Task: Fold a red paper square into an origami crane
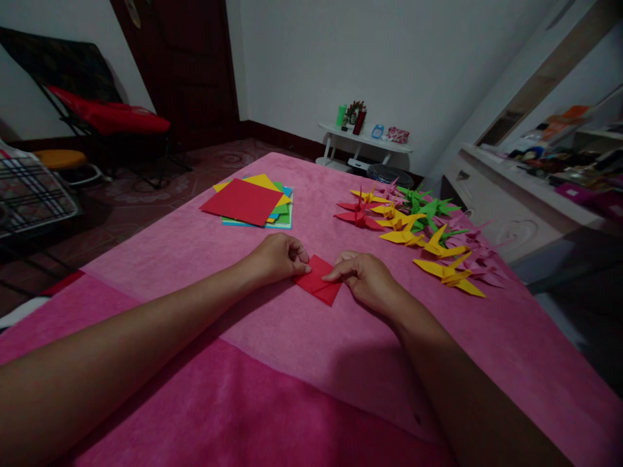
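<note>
White stand (365, 137): green cup (341, 115), contents hidden. Pink-covered worktop (292, 415): folded red paper (318, 285), flat, well in from the side edges. Left hand (282, 257): fingers curled, pinching its left side. Right hand (366, 275): closed on its right side, thumb on top. Forearms (189, 308): angled inward.

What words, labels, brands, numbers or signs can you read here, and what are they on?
None can be read.
Blue container on the white shelf: any print is too small and blurred.
Red-and-white packet beside it: too blurred to read.
Orange item at far right: too blurred to read.
Folded red paper and paper cranes: no lettering visible.
</note>
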Available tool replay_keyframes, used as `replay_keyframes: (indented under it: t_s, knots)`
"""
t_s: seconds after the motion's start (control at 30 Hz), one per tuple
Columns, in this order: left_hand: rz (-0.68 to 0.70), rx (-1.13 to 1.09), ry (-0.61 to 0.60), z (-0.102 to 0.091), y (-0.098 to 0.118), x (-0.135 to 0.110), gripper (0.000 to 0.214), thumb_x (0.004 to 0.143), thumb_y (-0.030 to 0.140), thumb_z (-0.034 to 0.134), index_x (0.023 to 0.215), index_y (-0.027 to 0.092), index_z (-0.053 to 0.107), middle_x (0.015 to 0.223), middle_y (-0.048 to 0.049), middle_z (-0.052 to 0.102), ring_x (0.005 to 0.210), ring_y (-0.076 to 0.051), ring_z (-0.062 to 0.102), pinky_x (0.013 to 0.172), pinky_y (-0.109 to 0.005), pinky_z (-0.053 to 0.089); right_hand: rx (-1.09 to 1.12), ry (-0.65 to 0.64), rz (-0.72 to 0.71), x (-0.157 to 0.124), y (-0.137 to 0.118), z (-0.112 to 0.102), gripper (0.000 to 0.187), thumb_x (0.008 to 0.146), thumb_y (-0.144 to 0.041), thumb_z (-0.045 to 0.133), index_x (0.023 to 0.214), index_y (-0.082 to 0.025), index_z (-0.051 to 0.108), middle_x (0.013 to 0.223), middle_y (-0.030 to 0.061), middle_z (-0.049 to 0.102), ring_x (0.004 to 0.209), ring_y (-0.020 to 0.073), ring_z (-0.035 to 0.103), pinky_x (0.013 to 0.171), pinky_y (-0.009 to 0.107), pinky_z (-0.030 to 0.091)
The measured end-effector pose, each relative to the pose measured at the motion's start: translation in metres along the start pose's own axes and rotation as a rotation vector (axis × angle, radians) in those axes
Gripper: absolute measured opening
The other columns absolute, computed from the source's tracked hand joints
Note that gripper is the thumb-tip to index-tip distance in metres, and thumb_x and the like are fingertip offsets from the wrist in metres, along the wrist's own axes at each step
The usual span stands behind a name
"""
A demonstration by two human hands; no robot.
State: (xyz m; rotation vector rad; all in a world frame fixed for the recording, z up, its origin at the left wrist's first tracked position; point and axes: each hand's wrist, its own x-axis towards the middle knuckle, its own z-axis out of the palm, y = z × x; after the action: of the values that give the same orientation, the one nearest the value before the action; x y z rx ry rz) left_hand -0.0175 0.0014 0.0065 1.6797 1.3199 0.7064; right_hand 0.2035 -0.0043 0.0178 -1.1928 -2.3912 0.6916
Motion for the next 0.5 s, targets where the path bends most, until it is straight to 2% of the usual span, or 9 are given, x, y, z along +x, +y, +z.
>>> replay_keyframes:
  t_s: [0.1, 0.27, 0.5]
  knots:
    - [0.041, 0.104, 0.035, 0.0023, -0.0022, 0.0015, 0.014, 0.063, 0.022, 0.073, 0.071, 0.014, 0.065, 0.054, 0.0029, 0.057, 0.048, -0.008, 0.048, 0.045, -0.019, 0.032, 0.054, -0.014, -0.037, -0.0003, 0.0024, 0.0006, 0.041, 0.072, 0.004, 0.047, 0.081, -0.023, 0.077, 0.076, 0.0003, 0.063, 0.071, 0.0107, 0.057, 0.066, 0.022, 0.04]
    - [0.1, 0.114, 0.013, 0.0021, -0.0002, -0.0017, 0.01, 0.067, 0.023, 0.069, 0.073, 0.015, 0.067, 0.054, 0.0031, 0.056, 0.049, -0.008, 0.046, 0.046, -0.018, 0.031, 0.098, -0.032, -0.042, -0.0006, 0.003, -0.0008, 0.039, 0.074, 0.002, 0.047, 0.082, -0.022, 0.077, 0.075, 0.0007, 0.063, 0.071, 0.0109, 0.057, 0.066, 0.021, 0.04]
    - [0.14, 0.16, -0.042, 0.0011, -0.0054, -0.0036, 0.013, 0.071, 0.024, 0.064, 0.077, 0.016, 0.073, 0.065, -0.0017, 0.066, 0.057, -0.011, 0.053, 0.053, -0.02, 0.037, 0.096, -0.033, -0.035, -0.0007, 0.0023, -0.0007, 0.047, 0.071, 0.005, 0.044, 0.085, -0.024, 0.077, 0.077, 0.0008, 0.062, 0.073, 0.0112, 0.056, 0.068, 0.022, 0.041]
